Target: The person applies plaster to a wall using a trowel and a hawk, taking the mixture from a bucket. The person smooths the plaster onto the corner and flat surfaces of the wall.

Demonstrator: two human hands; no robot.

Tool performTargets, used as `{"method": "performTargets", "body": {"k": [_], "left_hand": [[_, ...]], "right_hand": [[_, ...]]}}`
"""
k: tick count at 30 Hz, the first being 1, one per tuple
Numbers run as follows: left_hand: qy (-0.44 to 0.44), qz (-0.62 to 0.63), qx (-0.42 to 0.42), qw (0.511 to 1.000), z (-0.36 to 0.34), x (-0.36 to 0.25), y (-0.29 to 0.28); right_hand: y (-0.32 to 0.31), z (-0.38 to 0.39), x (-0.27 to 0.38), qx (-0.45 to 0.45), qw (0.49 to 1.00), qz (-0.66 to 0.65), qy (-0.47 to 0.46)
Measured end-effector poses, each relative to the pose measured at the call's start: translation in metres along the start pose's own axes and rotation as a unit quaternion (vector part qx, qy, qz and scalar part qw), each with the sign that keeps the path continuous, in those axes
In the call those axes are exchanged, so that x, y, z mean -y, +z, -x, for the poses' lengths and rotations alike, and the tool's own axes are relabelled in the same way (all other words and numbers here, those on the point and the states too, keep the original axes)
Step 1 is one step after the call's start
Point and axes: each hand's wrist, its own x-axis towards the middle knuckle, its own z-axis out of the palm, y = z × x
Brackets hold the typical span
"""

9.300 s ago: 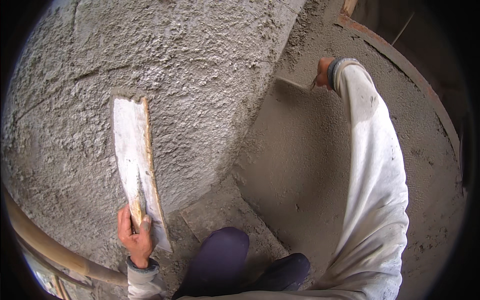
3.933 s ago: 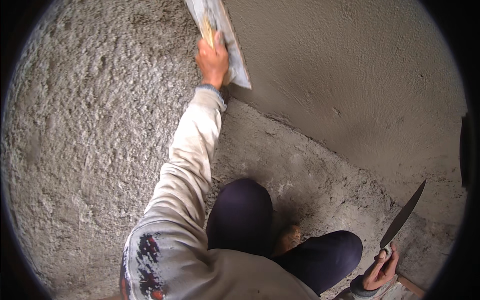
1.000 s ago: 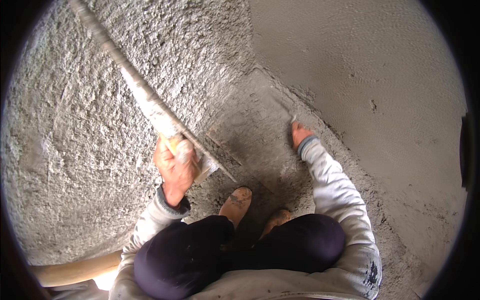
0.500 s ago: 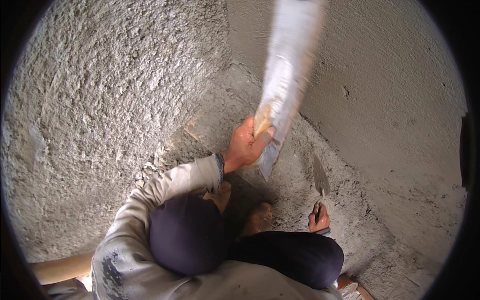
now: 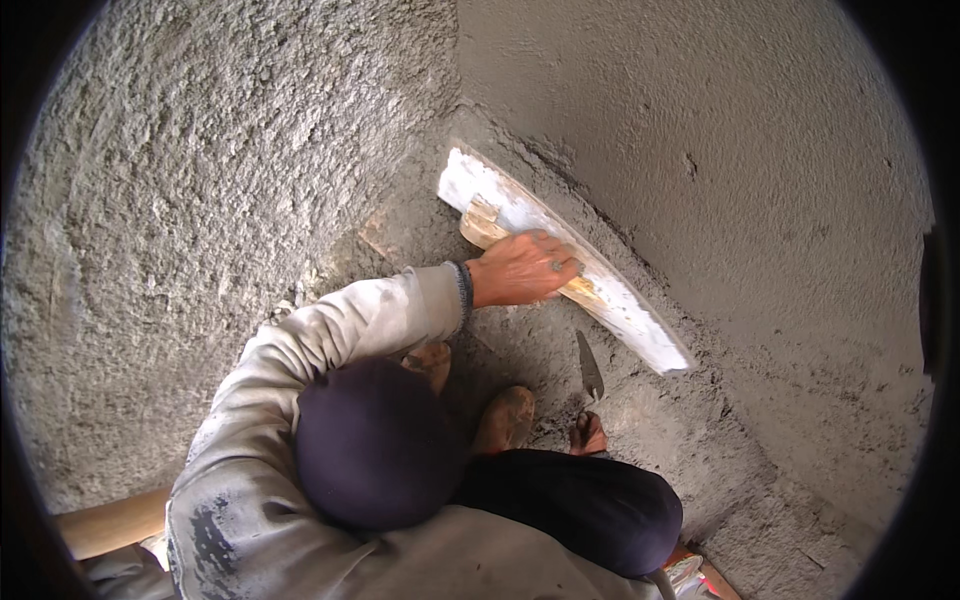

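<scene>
My left hand (image 5: 525,268) is closed around the wooden handle of a long plastering float (image 5: 640,335), its board smeared whitish. The float slants from upper left to lower right along the foot of the right-hand wall; whether its edge touches the wall I cannot tell. Lower down, beside my bent right knee, my right hand (image 5: 588,434) grips a small pointed trowel (image 5: 590,368) with its blade pointing up and away from me. Most of that hand and its forearm are hidden behind the knee.
The left wall (image 5: 200,180) has a rough, lumpy coat, while the right wall (image 5: 760,180) is smoother. Loose mortar (image 5: 720,395) lies along the right wall's foot. My feet (image 5: 505,420) are on the floor close by. A wooden pole (image 5: 110,525) shows at lower left.
The float has come down from a steep, blurred position against the right wall to a slant along its foot. My right hand and the trowel have shifted left.
</scene>
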Motion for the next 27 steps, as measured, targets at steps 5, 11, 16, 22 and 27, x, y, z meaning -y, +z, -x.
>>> {"method": "performTargets", "body": {"k": [5,11,16,22,27], "left_hand": [[-0.030,-0.084,-0.005,0.996,0.040,0.017,0.014],[-0.019,-0.063,0.015,0.998,0.125,0.013,0.036],[-0.053,-0.010,0.109,0.993,0.155,0.011,0.069],[-0.131,-0.002,0.066,0.989,0.187,0.004,0.079],[-0.234,0.014,0.019,0.972,0.206,-0.011,0.085]], "right_hand": [[-0.058,0.035,0.023,0.091,0.981,0.139,-0.100],[-0.151,-0.033,0.146,0.047,0.968,0.086,-0.230],[-0.099,-0.203,0.238,0.086,0.971,0.121,-0.187],[-0.007,-0.327,0.301,0.045,0.992,0.082,-0.081],[0.003,-0.311,0.246,-0.033,0.997,-0.010,-0.076]]}}
